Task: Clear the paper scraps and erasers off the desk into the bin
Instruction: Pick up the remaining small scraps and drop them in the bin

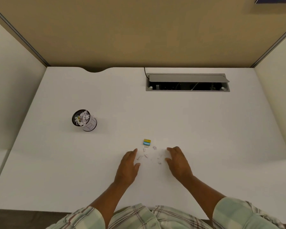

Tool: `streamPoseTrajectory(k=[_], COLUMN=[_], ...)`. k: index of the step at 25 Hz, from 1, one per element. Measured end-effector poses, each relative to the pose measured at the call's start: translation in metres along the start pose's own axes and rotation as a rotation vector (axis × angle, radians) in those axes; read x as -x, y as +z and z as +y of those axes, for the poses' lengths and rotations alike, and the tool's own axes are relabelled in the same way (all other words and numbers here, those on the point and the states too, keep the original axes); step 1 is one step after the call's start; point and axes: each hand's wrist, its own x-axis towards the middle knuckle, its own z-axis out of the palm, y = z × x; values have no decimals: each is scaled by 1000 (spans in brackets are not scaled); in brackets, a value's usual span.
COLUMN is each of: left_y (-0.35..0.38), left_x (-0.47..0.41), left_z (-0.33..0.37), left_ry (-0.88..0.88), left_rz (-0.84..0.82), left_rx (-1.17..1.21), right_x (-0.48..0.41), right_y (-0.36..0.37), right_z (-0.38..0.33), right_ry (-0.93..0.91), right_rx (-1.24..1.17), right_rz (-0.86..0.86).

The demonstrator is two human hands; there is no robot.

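Bin (84, 120) stands well left of scraps (149, 154), desk (205, 129) between bare.

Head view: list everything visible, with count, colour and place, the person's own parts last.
Desk: one, white, fills the view.
Bin: one, black mesh with a white label, desk's left side, already holding paper.
Eraser: one, yellow and blue, just beyond the hands.
Paper scraps: several small, white, loose between the hands.
Cable tray: one, grey, lid raised, far right of desk.
Partition: tan, behind the desk.
Sleeves: two, pale plaid.
Left hand: flat on desk, empty.
Right hand: flat on desk, empty.
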Motion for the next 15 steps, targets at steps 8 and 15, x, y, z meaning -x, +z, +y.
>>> streamPoseTrajectory(k=[8, 15], left_y=[0, -3], left_x=[-21, -38], left_z=[20, 40], left_ry=[-177, -198], left_rz=[-56, -63], left_rx=[-59, 84], right_x=[-2, -25], right_y=[19, 16], right_z=[-35, -58], right_ry=[28, 33], right_rx=[32, -94], right_rz=[-114, -19])
